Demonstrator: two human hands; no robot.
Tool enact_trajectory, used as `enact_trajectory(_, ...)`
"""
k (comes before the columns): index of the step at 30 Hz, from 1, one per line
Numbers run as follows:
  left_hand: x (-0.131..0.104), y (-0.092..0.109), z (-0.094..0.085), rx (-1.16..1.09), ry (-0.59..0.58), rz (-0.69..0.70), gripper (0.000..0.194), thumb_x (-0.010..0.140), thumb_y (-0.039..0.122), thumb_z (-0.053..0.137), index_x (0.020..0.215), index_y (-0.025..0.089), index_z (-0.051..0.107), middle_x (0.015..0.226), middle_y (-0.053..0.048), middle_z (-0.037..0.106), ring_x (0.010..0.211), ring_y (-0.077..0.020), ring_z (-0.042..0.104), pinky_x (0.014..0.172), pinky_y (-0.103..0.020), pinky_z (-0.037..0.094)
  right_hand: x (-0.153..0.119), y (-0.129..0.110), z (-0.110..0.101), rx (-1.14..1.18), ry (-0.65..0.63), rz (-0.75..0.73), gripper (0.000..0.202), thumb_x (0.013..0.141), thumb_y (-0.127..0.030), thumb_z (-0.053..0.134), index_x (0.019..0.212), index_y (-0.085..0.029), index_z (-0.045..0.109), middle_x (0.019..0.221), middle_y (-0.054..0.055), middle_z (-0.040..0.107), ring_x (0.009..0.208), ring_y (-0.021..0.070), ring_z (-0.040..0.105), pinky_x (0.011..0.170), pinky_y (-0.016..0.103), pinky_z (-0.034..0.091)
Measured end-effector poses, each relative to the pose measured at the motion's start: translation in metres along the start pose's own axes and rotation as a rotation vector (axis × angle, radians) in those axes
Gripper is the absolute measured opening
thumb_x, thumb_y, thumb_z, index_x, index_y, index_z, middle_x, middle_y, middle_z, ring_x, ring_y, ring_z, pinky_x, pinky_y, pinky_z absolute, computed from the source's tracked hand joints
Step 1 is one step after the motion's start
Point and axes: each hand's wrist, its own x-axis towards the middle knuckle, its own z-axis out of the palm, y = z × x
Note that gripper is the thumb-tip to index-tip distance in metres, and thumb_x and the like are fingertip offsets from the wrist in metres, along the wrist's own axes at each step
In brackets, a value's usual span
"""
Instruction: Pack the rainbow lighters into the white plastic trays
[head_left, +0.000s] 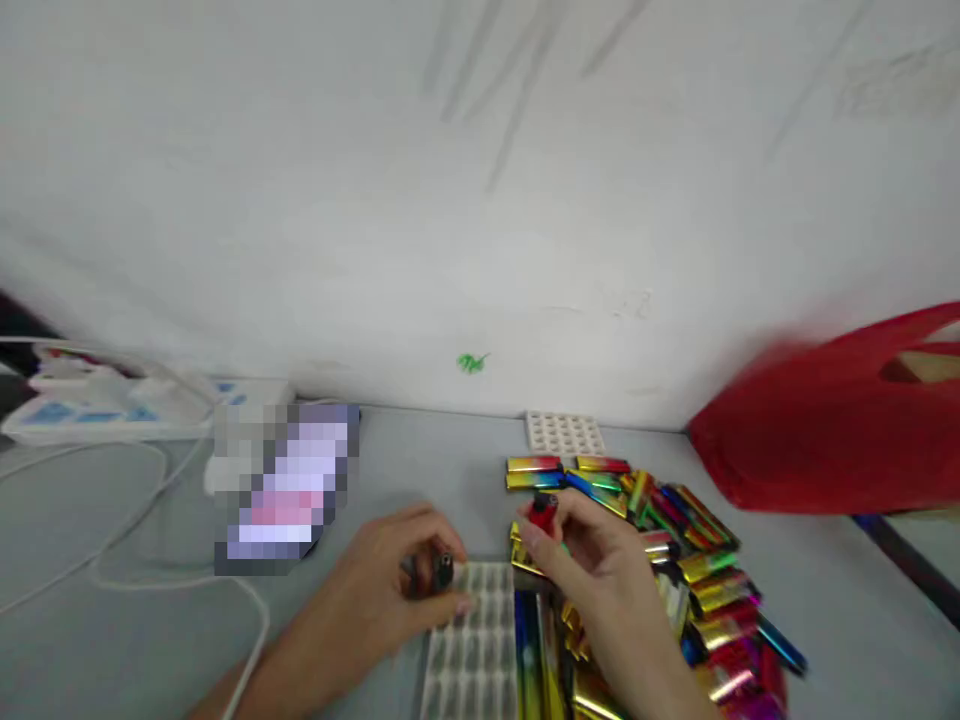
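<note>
- A power strip point(90, 410) lay well to the left of the white tray point(472, 665), against the wall point(375, 250).
- A white cable point(161, 585) looped over the table point(45, 610), left of the tray.
- A blurred-out phone point(292, 490) stood farther back, left of the tray.
- The left hand point(382, 590) was at the tray's left side, fingers curled and thumb nearly closed round at least one dark-tipped tube point(442, 570); I could not tell how many.
- The right hand point(600, 570), right of the tray, pinched a red tube point(543, 512) with a black end between thumb and fingers.
- A small rack point(564, 433) sat behind the tray, by the wall.
- Shiny coloured tubes point(724, 595) lay heaped right of the tray, some just beside its edge.
- A red bag point(817, 420) stood far right of the tray.
</note>
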Motion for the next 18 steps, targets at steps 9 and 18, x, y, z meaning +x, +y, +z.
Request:
enact_trajectory(9,-0.001,-0.013,0.01,-0.016,0.035,-0.01,0.029,0.083,0.034,0.089,0.106,0.025,0.075,0.084,0.003,0.074,0.072,-0.0186,0.069,0.065,-0.026,0.05,-0.005,0.0,0.02,0.339,-0.104,0.143,0.038,0.1,-0.058,0.076,0.1,-0.023,0.062,0.068,-0.007,0.059,0.044,0.0078,0.044,0.043,0.021,0.033)
enact_trajectory(18,-0.001,-0.009,0.013,0.029,0.073,0.016,0.027,0.083,0.035,0.088,0.105,0.025,0.075,0.083,0.003,0.075,0.07,-0.0187,0.069,0.066,-0.026,0.05,-0.015,0.002,0.027,0.31,-0.095,0.209,0.043,0.101,-0.065,0.074,0.112,-0.024,0.064,0.068,-0.011,0.035,0.051,0.0065,0.016,0.046,0.022,0.011)
